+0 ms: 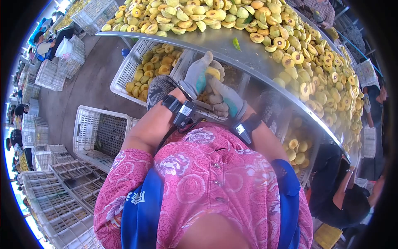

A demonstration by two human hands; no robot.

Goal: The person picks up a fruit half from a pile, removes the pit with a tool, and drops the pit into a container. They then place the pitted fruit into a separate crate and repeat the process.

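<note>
Both my hands wear grey-white gloves with teal patches and meet over the crates below the table edge. My left hand [200, 74] is closed around a yellow fruit half [213, 73], which looks like an apricot or plum. Close against it, my right hand [226, 98] has its fingers curled, its thumb side by the fruit; what lies inside those fingers is hidden. Beneath them is a white crate [188, 62], partly covered by my hands. To its left, another white crate [123, 79] holds yellow fruit halves [159, 64].
A metal table [215, 41] carries a heap of fruit halves [199, 14], many with brown pits, and one green leaf [236, 44]. White crates [99, 135] stand at left, some stacked [62, 199]. More fruit fills a crate [296, 151] at right. Another person [348, 199] sits at right.
</note>
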